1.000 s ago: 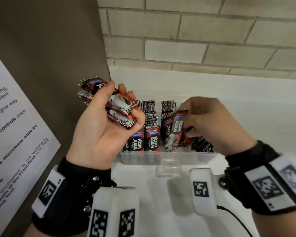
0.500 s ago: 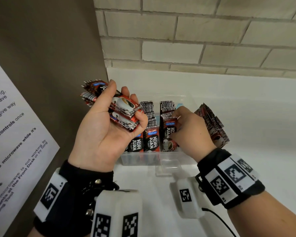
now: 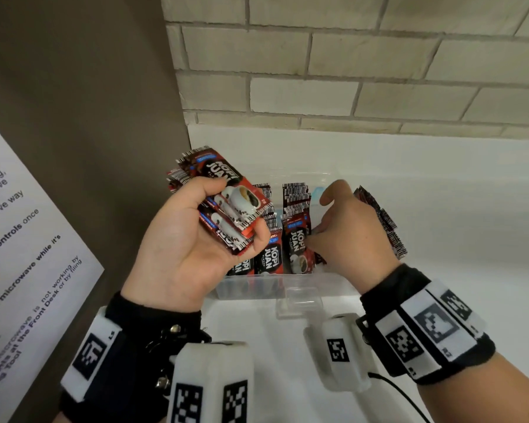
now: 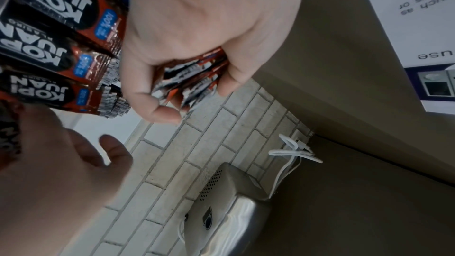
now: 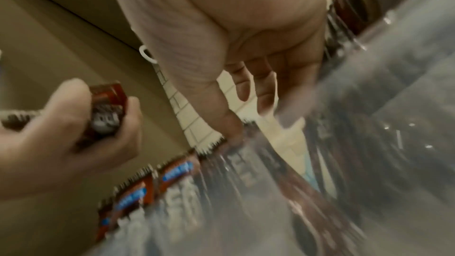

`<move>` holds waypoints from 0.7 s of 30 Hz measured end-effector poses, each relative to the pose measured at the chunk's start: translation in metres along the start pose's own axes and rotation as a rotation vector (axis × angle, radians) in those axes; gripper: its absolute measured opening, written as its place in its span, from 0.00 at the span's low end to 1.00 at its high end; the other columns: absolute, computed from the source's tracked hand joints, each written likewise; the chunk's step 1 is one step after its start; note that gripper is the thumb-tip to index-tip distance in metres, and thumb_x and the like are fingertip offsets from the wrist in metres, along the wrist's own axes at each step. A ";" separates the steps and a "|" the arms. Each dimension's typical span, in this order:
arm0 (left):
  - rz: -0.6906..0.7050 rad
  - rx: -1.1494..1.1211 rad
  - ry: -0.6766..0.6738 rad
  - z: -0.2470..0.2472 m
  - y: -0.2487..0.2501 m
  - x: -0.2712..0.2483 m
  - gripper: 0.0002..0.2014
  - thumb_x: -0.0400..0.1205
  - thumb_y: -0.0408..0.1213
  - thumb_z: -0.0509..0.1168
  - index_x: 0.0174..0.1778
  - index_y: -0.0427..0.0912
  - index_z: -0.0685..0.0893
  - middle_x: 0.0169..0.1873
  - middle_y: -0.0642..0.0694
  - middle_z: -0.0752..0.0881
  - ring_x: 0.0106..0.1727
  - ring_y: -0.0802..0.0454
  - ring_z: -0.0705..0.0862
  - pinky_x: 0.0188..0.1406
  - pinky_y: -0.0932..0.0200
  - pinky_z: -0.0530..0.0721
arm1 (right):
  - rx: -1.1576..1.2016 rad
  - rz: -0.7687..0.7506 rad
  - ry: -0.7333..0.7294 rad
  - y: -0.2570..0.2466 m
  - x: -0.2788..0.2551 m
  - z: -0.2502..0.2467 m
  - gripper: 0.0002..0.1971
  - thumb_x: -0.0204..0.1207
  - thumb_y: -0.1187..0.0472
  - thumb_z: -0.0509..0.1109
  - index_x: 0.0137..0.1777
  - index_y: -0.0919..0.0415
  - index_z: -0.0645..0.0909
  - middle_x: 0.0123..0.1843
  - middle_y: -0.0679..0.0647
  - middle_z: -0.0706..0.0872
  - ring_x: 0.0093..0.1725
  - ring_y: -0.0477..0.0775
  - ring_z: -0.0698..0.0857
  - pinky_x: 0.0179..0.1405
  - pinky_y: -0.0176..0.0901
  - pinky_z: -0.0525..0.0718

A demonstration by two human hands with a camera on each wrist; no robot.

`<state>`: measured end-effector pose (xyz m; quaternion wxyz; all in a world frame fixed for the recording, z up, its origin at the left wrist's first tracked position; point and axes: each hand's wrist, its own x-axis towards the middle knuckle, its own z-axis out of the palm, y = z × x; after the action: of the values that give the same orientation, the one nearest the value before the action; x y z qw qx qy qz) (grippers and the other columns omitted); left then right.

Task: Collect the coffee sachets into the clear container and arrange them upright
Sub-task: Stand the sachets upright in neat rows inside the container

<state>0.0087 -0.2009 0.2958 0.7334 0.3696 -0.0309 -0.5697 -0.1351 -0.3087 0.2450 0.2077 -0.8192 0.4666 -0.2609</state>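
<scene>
The head view is evenly and softly lit, with straight lines bowed toward the edges by the wide lens. The left wrist view is sharp at centre and softened at lower left. The right wrist view is dim and heavily smeared by motion blur, chiefly at lower right.

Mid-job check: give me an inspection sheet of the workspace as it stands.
Surface: white counter, container resting on it.
Job's things: clear container with upright coffee sachets; leaning sachets at its right end.
Clutter: nothing seen.
Grippers: left hand grips a sachet stack; right hand reaches into the container, its grip hidden.
Cables: white cable at the wall.
Surroundings: brick wall, printed notice, steel appliance.
</scene>
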 end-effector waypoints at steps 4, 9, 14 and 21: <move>0.014 0.121 -0.015 0.001 -0.006 -0.001 0.08 0.64 0.31 0.71 0.38 0.39 0.82 0.30 0.43 0.87 0.26 0.50 0.85 0.27 0.54 0.84 | 0.375 -0.040 0.117 -0.027 -0.008 -0.026 0.10 0.71 0.58 0.74 0.48 0.56 0.76 0.38 0.50 0.83 0.37 0.57 0.86 0.36 0.51 0.84; 0.055 0.361 -0.143 0.000 -0.016 -0.003 0.13 0.63 0.31 0.70 0.44 0.41 0.87 0.35 0.42 0.90 0.31 0.50 0.88 0.26 0.56 0.83 | 0.643 -0.028 -0.192 -0.048 -0.015 -0.045 0.12 0.69 0.57 0.79 0.49 0.59 0.84 0.38 0.58 0.86 0.31 0.49 0.85 0.28 0.46 0.83; 0.017 0.342 -0.145 0.001 -0.016 -0.002 0.05 0.66 0.37 0.72 0.36 0.44 0.91 0.37 0.43 0.90 0.36 0.49 0.88 0.29 0.55 0.84 | 0.739 0.011 -0.119 -0.038 -0.010 -0.043 0.07 0.68 0.71 0.78 0.40 0.62 0.83 0.31 0.54 0.83 0.28 0.48 0.83 0.24 0.39 0.82; 0.056 0.103 -0.045 -0.003 -0.001 0.001 0.11 0.80 0.30 0.62 0.53 0.49 0.80 0.42 0.48 0.90 0.41 0.48 0.92 0.30 0.53 0.85 | 0.507 0.114 -0.063 -0.004 0.000 -0.037 0.11 0.66 0.73 0.78 0.38 0.56 0.84 0.37 0.57 0.89 0.37 0.61 0.89 0.43 0.58 0.90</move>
<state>0.0097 -0.2007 0.2925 0.7281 0.3930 -0.0869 -0.5548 -0.1555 -0.3100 0.2760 0.4352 -0.7209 0.4252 -0.3317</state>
